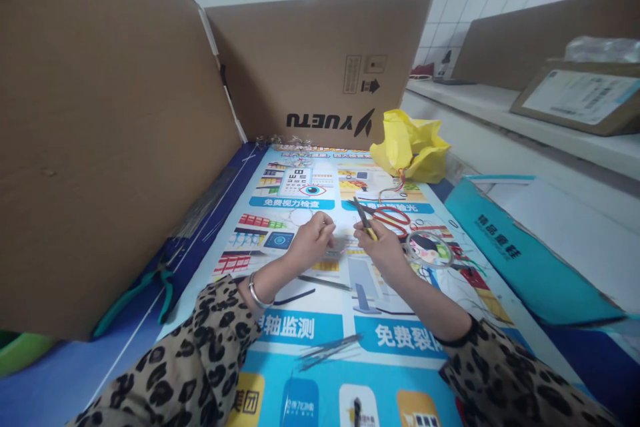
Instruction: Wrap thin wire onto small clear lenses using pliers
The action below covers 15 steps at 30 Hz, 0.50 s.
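Observation:
My left hand (314, 239) is closed in a pinch over the printed mat, with a silver bangle at its wrist. What its fingertips hold, if anything, is too small to make out. Just to the right, my right hand (384, 251) grips a slim black-and-yellow tool (363, 215), its dark end pointing up and away; its exact kind is unclear. Behind that hand lie red-handled scissors (393, 216), partly covered. A clear tape roll (453, 255) is beside the right wrist. Thin dark wires (327, 282) lie below the hands, and another wire bundle (330, 350) is closer to me.
Cardboard panels (320, 60) stand at the back and left. A crumpled yellow bag (413, 150) sits at the back right. A teal box (525, 253) lies on the right. Teal-handled pliers (167, 290) and more wires (205, 203) are on the left.

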Motion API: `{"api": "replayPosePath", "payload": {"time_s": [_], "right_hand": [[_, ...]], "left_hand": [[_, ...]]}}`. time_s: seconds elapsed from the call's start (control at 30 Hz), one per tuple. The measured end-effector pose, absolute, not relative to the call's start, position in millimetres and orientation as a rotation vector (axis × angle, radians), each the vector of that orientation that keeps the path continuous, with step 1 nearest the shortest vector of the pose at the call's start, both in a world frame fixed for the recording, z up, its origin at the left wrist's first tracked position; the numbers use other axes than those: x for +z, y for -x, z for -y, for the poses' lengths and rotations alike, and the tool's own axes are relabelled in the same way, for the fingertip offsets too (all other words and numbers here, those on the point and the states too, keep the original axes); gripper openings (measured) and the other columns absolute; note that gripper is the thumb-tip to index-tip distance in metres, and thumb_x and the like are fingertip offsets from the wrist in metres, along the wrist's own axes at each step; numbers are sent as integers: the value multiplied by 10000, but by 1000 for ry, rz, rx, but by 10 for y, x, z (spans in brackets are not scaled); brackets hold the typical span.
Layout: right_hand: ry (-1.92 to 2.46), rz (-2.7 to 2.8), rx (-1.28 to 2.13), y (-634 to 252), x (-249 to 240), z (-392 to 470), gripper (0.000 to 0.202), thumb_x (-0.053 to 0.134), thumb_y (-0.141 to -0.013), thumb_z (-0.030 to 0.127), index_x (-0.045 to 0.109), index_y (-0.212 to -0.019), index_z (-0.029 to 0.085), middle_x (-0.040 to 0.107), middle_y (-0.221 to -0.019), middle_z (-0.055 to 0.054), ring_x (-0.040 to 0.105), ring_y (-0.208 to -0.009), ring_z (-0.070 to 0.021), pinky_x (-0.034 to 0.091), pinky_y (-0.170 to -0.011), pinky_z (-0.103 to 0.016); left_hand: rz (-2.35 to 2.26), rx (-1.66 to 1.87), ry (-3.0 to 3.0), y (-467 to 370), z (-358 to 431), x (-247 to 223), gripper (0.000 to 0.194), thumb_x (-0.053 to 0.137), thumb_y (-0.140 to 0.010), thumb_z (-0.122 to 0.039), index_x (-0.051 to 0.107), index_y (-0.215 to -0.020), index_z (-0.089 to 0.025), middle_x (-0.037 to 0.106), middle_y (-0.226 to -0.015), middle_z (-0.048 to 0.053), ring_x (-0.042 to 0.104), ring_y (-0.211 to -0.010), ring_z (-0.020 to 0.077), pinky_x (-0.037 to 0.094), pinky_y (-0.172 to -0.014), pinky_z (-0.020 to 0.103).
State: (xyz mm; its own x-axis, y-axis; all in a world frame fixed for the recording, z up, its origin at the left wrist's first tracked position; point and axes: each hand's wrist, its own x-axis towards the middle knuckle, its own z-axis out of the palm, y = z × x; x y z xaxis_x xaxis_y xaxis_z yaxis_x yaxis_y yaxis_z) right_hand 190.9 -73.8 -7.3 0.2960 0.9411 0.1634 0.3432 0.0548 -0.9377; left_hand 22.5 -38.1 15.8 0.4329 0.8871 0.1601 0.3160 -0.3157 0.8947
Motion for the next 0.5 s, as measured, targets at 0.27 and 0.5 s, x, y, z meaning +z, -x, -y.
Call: {"api": "replayPosePath", "payload": {"time_s": [0.27,0.5], "right_hand": [[1441,1321,709,-1876,-37,765,187,524,-718,336,599,-807,190,595,-718,3,513,-619,-132,419,-604,-267],[1511,1532,607,-1853,68,807,193,502,-731,298,632,-835,201,641,-774,-3,567,-737,-168,416,-680,-287]], "left_hand": [[-992,822,-1949,-220,376,102,63,418,-835,-281,438,-809,-228,602,-604,-45,524,-541,121,350,-587,221],[-1009,772,-2181,-201,395,66,112,369,-871,-329,439,-867,-241,620,-679,-24,567,-645,157,336,-618,246]]}}
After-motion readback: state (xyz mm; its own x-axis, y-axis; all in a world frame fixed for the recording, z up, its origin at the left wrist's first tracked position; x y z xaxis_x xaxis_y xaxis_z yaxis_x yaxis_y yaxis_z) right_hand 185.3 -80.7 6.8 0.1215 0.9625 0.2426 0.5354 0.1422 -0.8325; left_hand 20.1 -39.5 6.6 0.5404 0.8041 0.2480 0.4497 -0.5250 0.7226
